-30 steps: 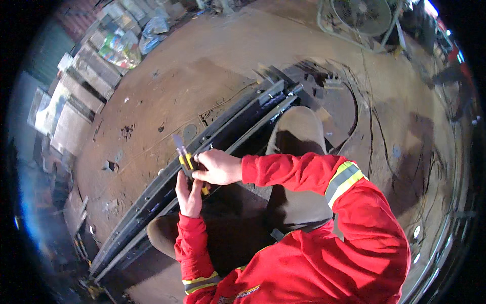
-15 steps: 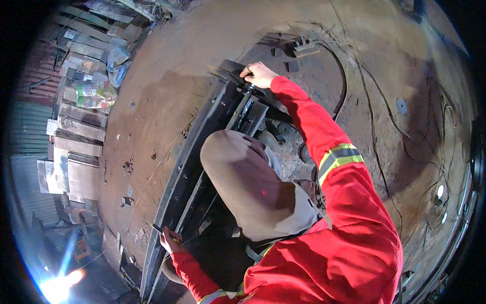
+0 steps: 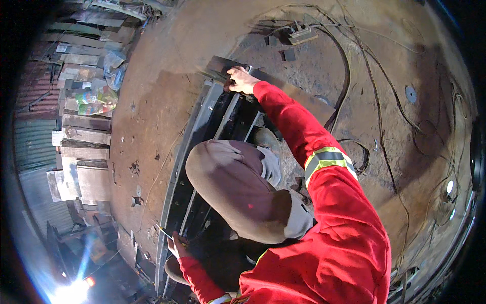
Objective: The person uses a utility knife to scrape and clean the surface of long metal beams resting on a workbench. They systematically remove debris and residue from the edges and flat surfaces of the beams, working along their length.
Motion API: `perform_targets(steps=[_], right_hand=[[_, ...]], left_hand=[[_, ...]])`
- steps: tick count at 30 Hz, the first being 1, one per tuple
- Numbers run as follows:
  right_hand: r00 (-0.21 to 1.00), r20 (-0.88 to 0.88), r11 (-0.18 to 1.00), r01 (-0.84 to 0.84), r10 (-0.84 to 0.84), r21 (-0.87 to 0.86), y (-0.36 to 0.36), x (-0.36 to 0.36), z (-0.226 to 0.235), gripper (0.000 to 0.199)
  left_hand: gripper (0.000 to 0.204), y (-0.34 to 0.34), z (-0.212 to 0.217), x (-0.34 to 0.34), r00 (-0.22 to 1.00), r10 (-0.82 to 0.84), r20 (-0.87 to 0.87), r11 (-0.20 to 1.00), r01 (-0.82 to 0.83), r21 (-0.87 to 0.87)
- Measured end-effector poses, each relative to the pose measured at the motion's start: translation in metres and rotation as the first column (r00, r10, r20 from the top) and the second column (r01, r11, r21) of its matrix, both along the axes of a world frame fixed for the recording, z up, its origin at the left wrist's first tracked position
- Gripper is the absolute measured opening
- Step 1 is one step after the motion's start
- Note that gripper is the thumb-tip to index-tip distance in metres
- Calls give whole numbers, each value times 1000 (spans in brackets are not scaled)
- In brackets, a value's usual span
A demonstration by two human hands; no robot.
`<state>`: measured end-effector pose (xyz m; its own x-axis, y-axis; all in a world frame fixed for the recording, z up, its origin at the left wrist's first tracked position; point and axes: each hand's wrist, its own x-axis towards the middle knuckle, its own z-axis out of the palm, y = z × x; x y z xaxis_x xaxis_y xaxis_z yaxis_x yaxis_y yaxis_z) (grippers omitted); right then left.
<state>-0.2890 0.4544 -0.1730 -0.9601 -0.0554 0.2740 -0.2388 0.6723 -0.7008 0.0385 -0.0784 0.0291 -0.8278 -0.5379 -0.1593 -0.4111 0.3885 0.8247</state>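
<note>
To your left, flat panels [image 3: 94, 183]; farther off, a blue plastic bag [image 3: 115, 68]; near left, a bright light [image 3: 71, 294]; right, dark cables [image 3: 348, 71] and a grey disc [image 3: 410, 94].

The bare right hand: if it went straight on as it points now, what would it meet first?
For the right hand, probably the dark, flat, metal-looking bar at the far end of the long, dark metal beam; depth is unclear, so they may be touching.

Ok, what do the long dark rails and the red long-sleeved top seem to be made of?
Long dark rails: probably steel, painted or oiled, given straight hard edges and greyish glints. Red long-sleeved top: matte fabric, judging by soft folds; fibre unclear.
</note>
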Motion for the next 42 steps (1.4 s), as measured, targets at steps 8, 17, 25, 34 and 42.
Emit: perform_targets(steps=[8,17,25,34,42], right_hand=[[996,-6,973,-87,88,-213,-11,10,6,47],[995,52,996,-86,87,-11,-1,14,23,31],[858,-509,994,-103,69,-40,-76,107,147,29],[796,-507,897,-97,329,431,-139,92,79,51],[840,-455,916,-116,296,383,-140,97,102,46]], left_hand=[[17,4,-15,3,999,-2,37,1000,2,-5],[19,12,-20,4,996,-90,21,996,90,5],[34,19,-46,-50,831,220,-512,965,-263,-13],[51,70,-81,-184,868,-32,-495,739,-313,-597],[48,65,-86,-199,975,-89,-202,593,-111,-798]])
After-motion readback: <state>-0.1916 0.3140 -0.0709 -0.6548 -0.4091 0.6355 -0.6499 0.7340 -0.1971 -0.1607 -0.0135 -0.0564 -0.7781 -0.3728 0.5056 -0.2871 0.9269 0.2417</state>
